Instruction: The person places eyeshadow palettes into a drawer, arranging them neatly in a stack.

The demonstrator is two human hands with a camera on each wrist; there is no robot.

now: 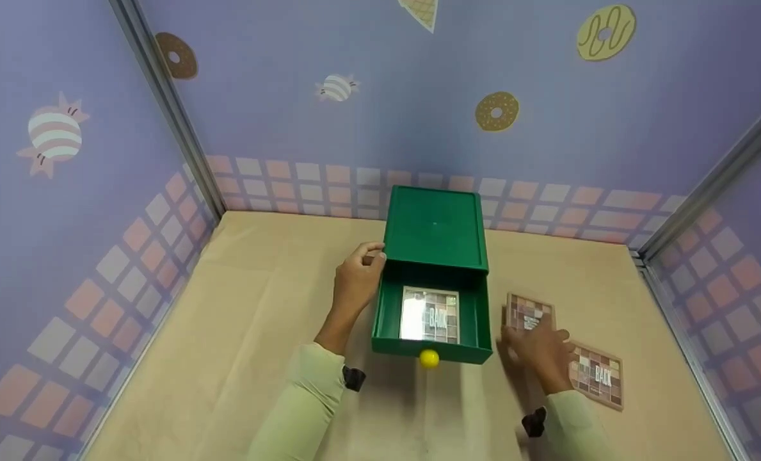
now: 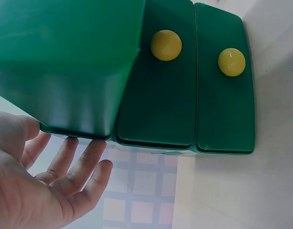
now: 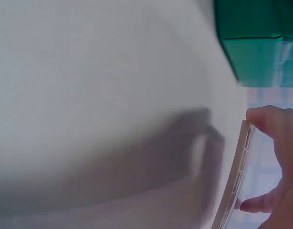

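1. Head view: right of centre, the right hand [image 1: 540,349] holds a squarish, brown-framed makeup palette [image 1: 530,307], just right of the pulled-out green plastic drawer [image 1: 466,354]; the right hand is nearer, and with the palette's lower part covered I cannot tell its long axis
2. Left wrist view: lower left, the left hand [image 2: 46,191] has its fingers loosely extended at the green unit's [image 2: 156,105] side, gripping nothing
3. Right wrist view: lower right, thumb and fingertip grasp the palette, seen edge-on, slanting down-left

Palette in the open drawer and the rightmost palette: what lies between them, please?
In the head view, the drawer's right wall, a strip of table and the right hand holding another palette lie between them.
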